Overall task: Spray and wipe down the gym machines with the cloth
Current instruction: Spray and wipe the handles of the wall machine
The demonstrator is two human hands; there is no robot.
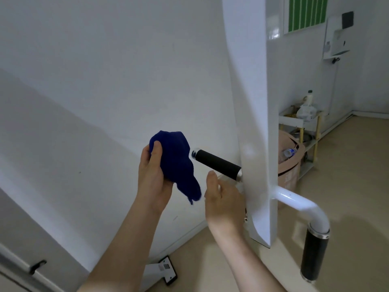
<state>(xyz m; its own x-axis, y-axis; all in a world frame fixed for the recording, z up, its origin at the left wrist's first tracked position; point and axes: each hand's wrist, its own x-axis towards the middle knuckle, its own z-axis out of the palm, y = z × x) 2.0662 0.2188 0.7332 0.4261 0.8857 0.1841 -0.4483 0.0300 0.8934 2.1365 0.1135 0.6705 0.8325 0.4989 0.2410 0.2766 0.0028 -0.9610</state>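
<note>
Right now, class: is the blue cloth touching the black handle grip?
Apart. The head view shows a thin strip of white wall between the blue cloth in the left hand and the chrome end of the black handle grip.

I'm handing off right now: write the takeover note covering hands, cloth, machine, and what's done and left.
Left hand: gripping the bunched dark blue cloth, held just off the end of the black foam grip handle.
Right hand: open, empty, below that handle beside the white machine upright.
No spray bottle in view.
Done: cannot tell from the picture.
Left: wipe this handle, the upright, and the lower black grip.
</note>
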